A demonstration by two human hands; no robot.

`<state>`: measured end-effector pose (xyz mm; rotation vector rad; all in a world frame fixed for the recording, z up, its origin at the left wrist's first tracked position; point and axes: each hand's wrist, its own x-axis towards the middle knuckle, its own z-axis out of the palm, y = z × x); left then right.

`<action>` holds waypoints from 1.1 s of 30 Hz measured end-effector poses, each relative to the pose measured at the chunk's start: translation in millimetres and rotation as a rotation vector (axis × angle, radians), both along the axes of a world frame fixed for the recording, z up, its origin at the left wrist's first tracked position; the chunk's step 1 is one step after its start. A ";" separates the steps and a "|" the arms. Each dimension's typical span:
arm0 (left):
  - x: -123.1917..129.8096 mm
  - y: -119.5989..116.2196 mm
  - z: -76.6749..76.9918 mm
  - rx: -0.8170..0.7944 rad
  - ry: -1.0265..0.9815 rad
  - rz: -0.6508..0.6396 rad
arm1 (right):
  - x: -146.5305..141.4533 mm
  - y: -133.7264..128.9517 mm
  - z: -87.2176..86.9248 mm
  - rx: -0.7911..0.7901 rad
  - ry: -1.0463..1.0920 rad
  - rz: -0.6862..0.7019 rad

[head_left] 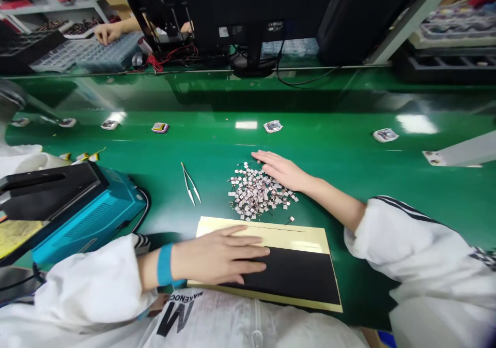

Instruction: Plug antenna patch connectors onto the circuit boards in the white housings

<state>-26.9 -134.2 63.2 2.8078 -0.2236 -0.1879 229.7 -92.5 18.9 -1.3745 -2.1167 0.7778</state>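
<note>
My left hand [222, 256] lies flat with its fingers spread on a pale yellow sheet [267, 229] that carries a black panel [298, 275]. A blue band [165, 265] circles that wrist. Above the sheet is a loose heap of small, square, silvery parts with thin dark leads [253, 193]; their exact kind is too small to tell. My right hand [282, 171] rests along the heap's upper right edge, fingers stretched out and pointing left, palm down. Nothing shows in its grasp. Left of the heap lies a pair of tweezers [190, 183], tips apart.
A teal and black machine [91, 213] stands at the left. Across the green table sit several small white-rimmed devices [273, 126]. Behind are a black monitor [256, 12], red wires [157, 62] and another person's hand [108, 32] over clear trays [110, 53]. A metal bracket [457, 151] stands right.
</note>
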 end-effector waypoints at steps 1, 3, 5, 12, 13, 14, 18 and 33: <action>3.7 -4.9 -6.9 -0.010 0.006 -0.020 | -4.9 3.7 -0.9 -0.007 -0.006 0.053; 8.2 -9.1 -18.2 -0.026 0.002 -0.038 | -14.6 7.9 -1.1 -0.016 -0.003 0.163; 10.1 -8.6 -23.7 -0.036 0.002 -0.031 | -20.1 8.1 1.0 -0.028 0.005 0.244; 8.9 8.6 -4.9 -0.211 -0.055 0.102 | 10.4 -15.9 16.4 -0.115 0.077 0.256; 9.3 14.5 -1.1 -0.235 -0.091 0.172 | 17.1 -23.2 17.8 -0.124 0.034 0.215; 10.4 21.2 1.8 -0.238 -0.117 0.259 | 23.0 -31.3 18.3 -0.133 -0.024 0.177; 21.6 48.9 1.4 -0.100 -0.007 0.511 | 32.8 -61.3 10.8 -0.060 -0.281 0.159; 8.2 32.3 -5.1 0.210 -0.145 0.347 | -5.8 -63.7 -0.5 0.211 -0.423 0.045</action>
